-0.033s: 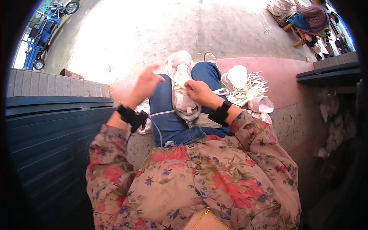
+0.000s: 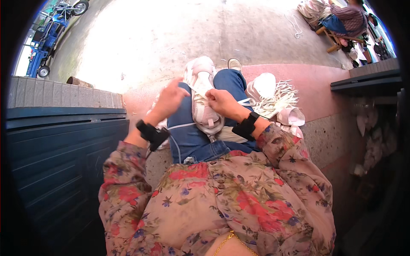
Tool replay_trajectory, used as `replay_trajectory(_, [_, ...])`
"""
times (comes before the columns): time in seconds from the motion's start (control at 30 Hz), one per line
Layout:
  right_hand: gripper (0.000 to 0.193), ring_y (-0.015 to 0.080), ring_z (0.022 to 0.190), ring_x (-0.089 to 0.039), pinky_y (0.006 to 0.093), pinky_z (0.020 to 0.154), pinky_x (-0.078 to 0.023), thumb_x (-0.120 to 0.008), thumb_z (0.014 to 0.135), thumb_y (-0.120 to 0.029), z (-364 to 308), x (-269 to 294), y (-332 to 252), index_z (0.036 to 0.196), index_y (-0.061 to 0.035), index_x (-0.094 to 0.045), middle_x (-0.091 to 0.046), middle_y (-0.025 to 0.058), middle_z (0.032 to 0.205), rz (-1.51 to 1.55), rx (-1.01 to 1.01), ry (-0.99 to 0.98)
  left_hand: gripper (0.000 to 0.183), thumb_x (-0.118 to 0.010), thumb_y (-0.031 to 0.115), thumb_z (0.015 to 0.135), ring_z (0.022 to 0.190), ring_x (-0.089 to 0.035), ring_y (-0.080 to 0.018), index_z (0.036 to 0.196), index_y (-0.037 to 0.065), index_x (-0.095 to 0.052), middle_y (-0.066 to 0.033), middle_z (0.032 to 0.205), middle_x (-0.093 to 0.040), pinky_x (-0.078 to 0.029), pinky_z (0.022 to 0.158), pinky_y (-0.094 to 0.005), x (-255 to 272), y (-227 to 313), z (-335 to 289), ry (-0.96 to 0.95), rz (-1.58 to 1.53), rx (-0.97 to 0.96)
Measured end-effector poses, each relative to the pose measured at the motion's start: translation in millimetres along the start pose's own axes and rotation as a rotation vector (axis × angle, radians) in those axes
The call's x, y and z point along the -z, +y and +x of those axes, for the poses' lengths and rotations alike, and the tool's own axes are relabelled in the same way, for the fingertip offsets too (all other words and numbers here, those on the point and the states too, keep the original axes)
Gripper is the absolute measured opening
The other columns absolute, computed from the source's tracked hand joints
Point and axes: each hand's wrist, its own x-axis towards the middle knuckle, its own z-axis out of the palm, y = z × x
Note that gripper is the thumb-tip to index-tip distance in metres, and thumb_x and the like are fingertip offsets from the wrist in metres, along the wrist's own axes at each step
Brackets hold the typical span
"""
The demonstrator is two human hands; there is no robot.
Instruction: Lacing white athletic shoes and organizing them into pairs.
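Head view: nearest me is the shirt [image 2: 205,192], and past its hem the jeans [image 2: 192,150], which carry the shoe [image 2: 200,107]. It lies lengthwise at the inner edge of the left leg [image 2: 176,116], beside the right leg [image 2: 230,80], rounded end pointing away; I judge the legs cradle it so neither hand must steady it. A cord [image 2: 180,126] crosses the left leg near the shoe's close end. I read the right hand [image 2: 223,102] as having thumb and forefinger pinched together on a lace [image 2: 198,89] above the shoe, likely to keep the strand under control. The left hand [image 2: 171,99] is blurred over the left leg's outer edge; I cannot tell whether its fingers hold anything. Beyond the right leg's outer edge sit a lace bundle [image 2: 284,94] and a white shoe [image 2: 264,83], seemingly placed for easy reach. Farthest, a co-worker [image 2: 348,20] sits at the floor's [image 2: 256,42] far right corner, a blue cart [image 2: 42,39] at its far left.
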Motion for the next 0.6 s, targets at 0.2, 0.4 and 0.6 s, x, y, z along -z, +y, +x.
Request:
replay_trajectory(0.2, [0.021,0.0249,0.066,-0.060,0.0322,0.060,-0.045,-0.054,0.072,-0.003,1.0,-3.1,3.5,0.091,0.0033,-0.057,-0.060,0.0164,0.073,0.195,-0.075,-0.041,0.050,-0.052,0.001,0.076,0.072,-0.060,-0.0261,0.123,-0.003,-0.037,-0.0141,0.079,-0.062,-0.046,0.069,-0.0304,-48.5,9.9,-9.4,0.016,0.202,-0.165])
replay_trajectory(0.4, [0.021,0.0124,0.061,-0.052,0.0260,0.056,-0.042,-0.055,0.073,-0.003,2.9,0.0,10.3,0.092,0.0047,-0.058,-0.059,0.0079,0.069,0.622,-0.293,-0.153,0.052,-0.055,0.003,0.073,0.079,-0.053,-0.0317,0.121,-0.001,-0.036,-0.0152,0.078,-0.058,-0.043,0.070,-0.0408,-55.4,22.1,-6.9,-0.062,0.284,-0.175])
replay_trajectory(0.6, [0.029,0.0186,0.060,-0.051,0.0301,0.056,-0.042,-0.066,0.070,-0.027,8.6,2.9,5.8,0.071,0.0006,-0.058,-0.054,0.0148,0.066,-0.112,0.119,-0.175,0.051,-0.053,0.001,0.070,0.076,-0.052,-0.0310,0.119,-0.003,-0.041,-0.0154,0.078,-0.057,-0.043,0.070,-0.0399,-48.0,11.8,-14.5,0.007,0.298,-0.178])
